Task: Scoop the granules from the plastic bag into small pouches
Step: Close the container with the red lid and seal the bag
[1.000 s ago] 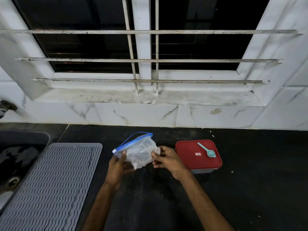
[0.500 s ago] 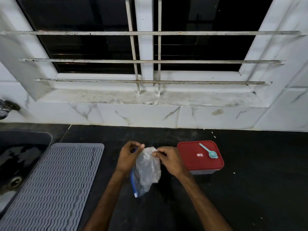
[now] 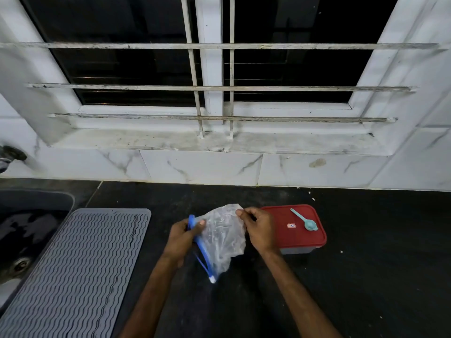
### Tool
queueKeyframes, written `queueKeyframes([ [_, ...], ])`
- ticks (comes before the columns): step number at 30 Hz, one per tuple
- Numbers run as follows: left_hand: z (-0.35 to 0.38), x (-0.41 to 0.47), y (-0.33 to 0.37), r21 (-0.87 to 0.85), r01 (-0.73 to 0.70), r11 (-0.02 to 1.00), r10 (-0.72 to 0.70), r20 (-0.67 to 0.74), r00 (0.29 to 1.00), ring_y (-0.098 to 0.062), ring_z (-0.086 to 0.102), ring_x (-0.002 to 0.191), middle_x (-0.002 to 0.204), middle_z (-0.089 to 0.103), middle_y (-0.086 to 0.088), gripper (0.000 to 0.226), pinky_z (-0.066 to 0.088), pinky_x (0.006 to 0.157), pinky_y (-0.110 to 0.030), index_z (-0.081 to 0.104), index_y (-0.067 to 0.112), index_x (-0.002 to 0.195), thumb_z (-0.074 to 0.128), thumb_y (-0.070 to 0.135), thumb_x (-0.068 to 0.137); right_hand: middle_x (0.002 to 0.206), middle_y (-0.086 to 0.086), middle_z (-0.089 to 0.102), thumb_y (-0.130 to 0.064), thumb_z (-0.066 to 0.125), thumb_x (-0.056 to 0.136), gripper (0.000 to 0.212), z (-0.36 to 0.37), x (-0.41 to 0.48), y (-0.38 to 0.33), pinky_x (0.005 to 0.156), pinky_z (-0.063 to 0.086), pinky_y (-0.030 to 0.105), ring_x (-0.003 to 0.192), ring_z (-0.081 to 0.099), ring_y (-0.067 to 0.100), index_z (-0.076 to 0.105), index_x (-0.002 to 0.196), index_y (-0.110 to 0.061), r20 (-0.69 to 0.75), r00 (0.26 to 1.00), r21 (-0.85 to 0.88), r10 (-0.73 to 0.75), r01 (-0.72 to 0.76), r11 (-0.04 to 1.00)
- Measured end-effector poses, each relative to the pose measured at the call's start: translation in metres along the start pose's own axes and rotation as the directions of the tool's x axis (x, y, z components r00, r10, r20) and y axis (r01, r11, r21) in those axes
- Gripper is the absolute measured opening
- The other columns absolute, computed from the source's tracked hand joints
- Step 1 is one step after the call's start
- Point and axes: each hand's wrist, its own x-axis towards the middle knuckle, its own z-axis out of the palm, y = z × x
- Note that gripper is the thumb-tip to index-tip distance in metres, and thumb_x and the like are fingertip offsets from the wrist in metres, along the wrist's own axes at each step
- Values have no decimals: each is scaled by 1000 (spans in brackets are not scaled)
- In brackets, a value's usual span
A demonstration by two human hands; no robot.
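Looks like the very start: nothing scooped, no pouches in sight. Left hand (image 3: 185, 236) pinches the blue zip edge of the crumpled clear plastic bag (image 3: 224, 237), right hand (image 3: 260, 229) pinches its top corner. Can't make out the granules inside. The red-lidded plastic box (image 3: 300, 237) is closed, with a small teal scoop (image 3: 306, 222) on top.
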Motion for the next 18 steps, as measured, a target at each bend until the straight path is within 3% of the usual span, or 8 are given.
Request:
queueKeyframes([
  [2,-7,6,-5,6,-48,999,48,-149,988,-17,53,67,71,60,-8,21,48,53,-25,66,-6,88,69,15,89,62,1,66,-23,74,85,21,-5,1,3,58,49,32,56,58,10,68,69,-10,-16,1000,-35,-22,21,999],
  [7,1,5,-5,-53,-117,992,96,-302,948,-12,54,69,75,60,-7,15,49,55,-22,64,-2,90,63,13,93,74,-6,65,-28,67,91,15,1,-2,3,62,55,34,68,62,11,62,81,-18,-117,993,-61,-22,15,998],
  [10,1,4,-7,-117,-139,983,86,-376,923,-12,56,73,80,61,-7,14,51,61,-22,62,1,93,60,15,95,79,-8,59,-31,62,93,17,0,-8,1,68,48,22,75,57,6,57,83,-18,-190,973,-169,-134,102,980],
  [14,-3,8,-9,-161,-164,973,78,-441,894,-18,59,82,87,62,-7,16,51,73,-33,61,3,98,60,19,96,74,-4,67,-39,62,91,26,1,-21,4,66,54,35,69,63,12,67,81,-15,107,991,-167,-76,93,982],
  [16,-5,11,-9,-157,-170,973,76,-478,875,-23,58,86,88,61,-8,12,51,78,-39,61,9,91,60,20,96,83,-8,70,-42,67,87,23,5,-28,9,72,55,29,78,65,7,70,90,-19,206,977,-170,-56,92,981],
  [18,-3,12,-9,-154,-161,975,71,-469,880,-25,58,88,91,61,-12,11,51,82,-44,61,13,89,60,21,96,88,-11,71,-38,71,85,19,9,-29,12,77,56,26,84,66,5,71,96,-22,208,978,-154,-31,64,986],
])
